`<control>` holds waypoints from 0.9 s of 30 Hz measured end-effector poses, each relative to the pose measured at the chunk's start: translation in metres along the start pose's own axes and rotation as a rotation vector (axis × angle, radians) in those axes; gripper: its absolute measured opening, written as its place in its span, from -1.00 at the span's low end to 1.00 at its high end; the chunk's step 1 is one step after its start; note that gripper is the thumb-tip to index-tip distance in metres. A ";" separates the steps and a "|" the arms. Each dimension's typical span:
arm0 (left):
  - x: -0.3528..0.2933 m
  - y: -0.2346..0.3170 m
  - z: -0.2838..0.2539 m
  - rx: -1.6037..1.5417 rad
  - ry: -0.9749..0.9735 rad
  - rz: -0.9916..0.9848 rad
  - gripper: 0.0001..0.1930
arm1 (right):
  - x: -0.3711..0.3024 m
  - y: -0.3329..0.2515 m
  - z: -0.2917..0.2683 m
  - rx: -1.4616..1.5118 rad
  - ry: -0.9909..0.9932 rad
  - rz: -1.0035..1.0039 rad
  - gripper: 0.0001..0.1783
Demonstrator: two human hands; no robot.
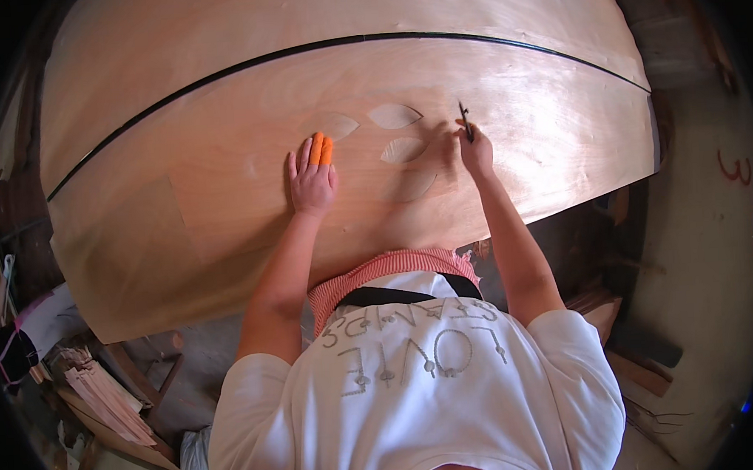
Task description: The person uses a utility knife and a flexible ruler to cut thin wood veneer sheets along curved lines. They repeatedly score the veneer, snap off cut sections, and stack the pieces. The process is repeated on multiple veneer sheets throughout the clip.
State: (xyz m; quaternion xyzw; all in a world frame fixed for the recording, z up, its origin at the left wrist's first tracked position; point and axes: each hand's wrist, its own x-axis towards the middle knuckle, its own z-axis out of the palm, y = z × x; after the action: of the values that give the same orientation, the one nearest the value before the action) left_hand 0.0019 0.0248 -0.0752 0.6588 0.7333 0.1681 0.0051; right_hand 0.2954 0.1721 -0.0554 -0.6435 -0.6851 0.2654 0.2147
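A large sheet of pale wood veneer [245, 169] lies in front of me. Flat on it rests my left hand [313, 187], open, with orange covers [321, 150] on two fingers. My right hand [477, 156] is closed around a slim black tool [465, 120] held just above or against the sheet; its exact kind and tip are too small to make out. Between the hands are several leaf-shaped patches: an upper one [396, 115], a paler one [404, 150] below it, and a faint one [335, 125] by my left fingertips.
A long black strip [364, 38] curves across the sheet beyond my hands. Thin wood strips [108, 398] are piled on the floor at lower left. More wood pieces [598, 313] lie at right below the sheet's edge, near a pale wall [709, 243].
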 end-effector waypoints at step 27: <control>0.066 -0.123 -0.122 0.014 -0.348 0.045 -0.43 | -0.045 -0.114 -0.094 0.618 -0.054 -0.119 -0.88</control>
State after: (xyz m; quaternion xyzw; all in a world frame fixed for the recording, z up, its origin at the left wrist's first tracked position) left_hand -0.1536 0.0496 0.0228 0.6943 0.7075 0.0466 0.1235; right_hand 0.2711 0.1323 0.0914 -0.4992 -0.6141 0.4648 0.3971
